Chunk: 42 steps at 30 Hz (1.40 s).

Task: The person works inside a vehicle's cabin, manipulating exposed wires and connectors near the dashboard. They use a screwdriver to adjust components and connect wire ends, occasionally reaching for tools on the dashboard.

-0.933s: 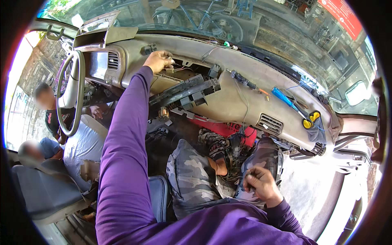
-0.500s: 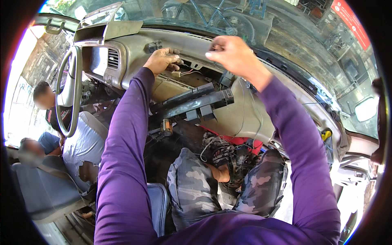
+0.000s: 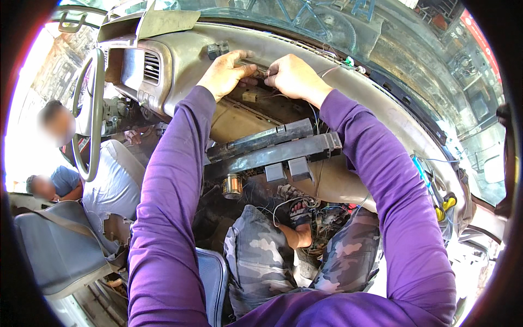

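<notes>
Holds fingers of left hand (image 3: 224, 75) partly spread, of right hand (image 3: 294, 77) pressed together, near connector (image 3: 249, 97); cannot tell thing pinched.

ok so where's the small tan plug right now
In the head view, the small tan plug is in the upper part, slightly left of centre, in the dashboard opening just below the left hand.

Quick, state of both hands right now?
Left hand: partly curled; whether it holds anything cannot be told.
Right hand: closed in a pinch; anything held is too small to tell.
</notes>
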### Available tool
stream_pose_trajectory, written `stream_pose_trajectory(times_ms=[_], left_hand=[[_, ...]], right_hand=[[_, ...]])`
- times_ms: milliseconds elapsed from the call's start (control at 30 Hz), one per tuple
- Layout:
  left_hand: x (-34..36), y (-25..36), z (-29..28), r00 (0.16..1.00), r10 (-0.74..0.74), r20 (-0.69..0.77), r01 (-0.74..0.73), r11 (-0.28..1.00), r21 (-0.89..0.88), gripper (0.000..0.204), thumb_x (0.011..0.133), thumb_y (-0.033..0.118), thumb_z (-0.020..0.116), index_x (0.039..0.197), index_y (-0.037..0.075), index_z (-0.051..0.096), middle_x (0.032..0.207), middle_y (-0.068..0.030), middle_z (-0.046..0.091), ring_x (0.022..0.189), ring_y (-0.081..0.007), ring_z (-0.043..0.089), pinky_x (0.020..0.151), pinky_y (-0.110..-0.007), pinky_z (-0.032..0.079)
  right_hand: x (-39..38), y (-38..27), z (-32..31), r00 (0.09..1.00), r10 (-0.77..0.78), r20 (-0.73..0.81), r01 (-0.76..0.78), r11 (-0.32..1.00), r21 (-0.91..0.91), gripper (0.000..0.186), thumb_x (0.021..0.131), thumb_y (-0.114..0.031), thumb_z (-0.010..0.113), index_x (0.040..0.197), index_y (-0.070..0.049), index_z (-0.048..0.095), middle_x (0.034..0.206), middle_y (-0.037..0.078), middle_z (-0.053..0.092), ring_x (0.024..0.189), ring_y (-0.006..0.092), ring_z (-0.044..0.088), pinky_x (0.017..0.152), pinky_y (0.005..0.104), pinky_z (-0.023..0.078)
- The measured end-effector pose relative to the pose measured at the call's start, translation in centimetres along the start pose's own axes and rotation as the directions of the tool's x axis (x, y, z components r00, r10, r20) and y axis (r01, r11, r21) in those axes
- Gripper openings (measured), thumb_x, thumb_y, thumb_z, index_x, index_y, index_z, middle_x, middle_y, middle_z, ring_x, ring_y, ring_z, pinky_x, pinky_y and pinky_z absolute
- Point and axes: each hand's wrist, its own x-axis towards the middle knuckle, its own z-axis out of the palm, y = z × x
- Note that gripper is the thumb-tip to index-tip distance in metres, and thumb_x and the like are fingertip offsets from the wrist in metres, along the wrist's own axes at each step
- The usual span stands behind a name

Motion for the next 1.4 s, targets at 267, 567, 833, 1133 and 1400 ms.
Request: stream_pose_trajectory(times_ms=[267, 567, 833, 1133, 1400], left_hand=[[-0.2, 1.2, 0.7, 0.994, -0.05, 0.102, 0.013, 0.94, 0.34, 0.036, 0.093, 0.021, 0.073, 0.121, -0.002, 0.072, 0.111, -0.0108, 0.075, 0.1, -0.018, 0.067, 0.096, -0.033, 0.05], [-0.2, 1.4, 1.0, 0.998, -0.036, 0.048, 0.009, 0.885, 0.465, 0.036, 0.092, 0.024, 0.067, 0.119, 0.001, 0.071, 0.11, -0.0155, 0.074, 0.103, -0.0213, 0.067, 0.098, -0.033, 0.048], [0.3, 0.4, 1.9, 0.994, 0.097, 0.042, -0.102, 0.77, 0.629, 0.037, 0.089, 0.018, 0.063, 0.118, -0.003, 0.068, 0.102, -0.0153, 0.075, 0.094, -0.0225, 0.07, 0.089, -0.036, 0.053], [0.9, 0.0, 1.5, 0.981, -0.069, 0.181, 0.058, 0.996, 0.07, 0.038, 0.094, 0.006, 0.059, 0.131, -0.003, 0.059, 0.1, -0.0128, 0.074, 0.086, -0.0184, 0.071, 0.084, -0.031, 0.056], [0.6, 0.5, 1.5, 0.989, -0.061, 0.133, 0.002, 0.913, 0.407, 0.034, 0.096, 0.014, 0.059, 0.127, 0.0, 0.06, 0.108, -0.0139, 0.071, 0.099, -0.0188, 0.065, 0.09, -0.033, 0.049]], right_hand=[[-0.2, 0.2, 0.2, 0.997, 0.023, -0.067, -0.019, 0.998, 0.052, 0.024, 0.083, -0.025, 0.074, 0.094, -0.004, 0.079, 0.091, 0.022, 0.074, 0.09, 0.0388, 0.072, 0.083, 0.046, 0.055], [0.3, 0.4, 0.3, 0.998, -0.016, -0.06, 0.015, 1.0, -0.017, 0.027, 0.082, -0.024, 0.075, 0.092, 0.001, 0.076, 0.092, 0.025, 0.073, 0.093, 0.0415, 0.071, 0.085, 0.0481, 0.054], [0.6, 0.8, 0.1, 0.998, -0.027, -0.051, 0.025, 0.999, -0.043, 0.029, 0.088, -0.021, 0.073, 0.106, 0.002, 0.075, 0.094, 0.022, 0.074, 0.089, 0.0332, 0.072, 0.084, 0.0399, 0.054], [0.9, 1.3, 0.0, 0.995, -0.04, -0.093, 0.044, 0.998, 0.041, 0.031, 0.079, -0.018, 0.064, 0.093, 0.008, 0.073, 0.091, 0.032, 0.07, 0.09, 0.0452, 0.069, 0.084, 0.0477, 0.054], [1.0, 1.6, 0.0, 0.994, -0.055, -0.093, 0.06, 0.997, 0.054, 0.031, 0.08, -0.021, 0.067, 0.093, 0.007, 0.073, 0.091, 0.029, 0.071, 0.089, 0.0419, 0.07, 0.083, 0.0466, 0.054]])
